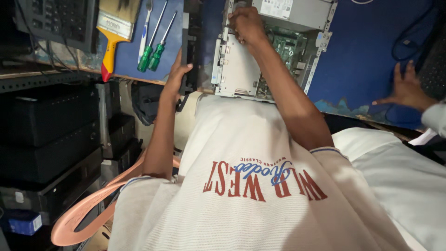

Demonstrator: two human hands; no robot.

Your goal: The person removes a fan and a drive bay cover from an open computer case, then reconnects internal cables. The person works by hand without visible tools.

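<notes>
An open desktop computer case (241, 69) lies on a blue table (367, 56), with its green circuit board (283, 46) and grey power supply (297, 11) showing. My right hand (246, 23) is curled over the top of the case's silver metal drive cage (239, 65). My left hand (179, 74) grips the edge of a black panel (188, 42) standing just left of the case. My white printed shirt fills the lower part of the view.
Left of the case lie two green-handled screwdrivers (151, 51), a toothbrush (145, 23), a yellow-handled paint brush (111, 32) and a black keyboard (55, 18). Black computer boxes (46, 139) are stacked at lower left. Another person's hand (406, 88) rests on the table at right.
</notes>
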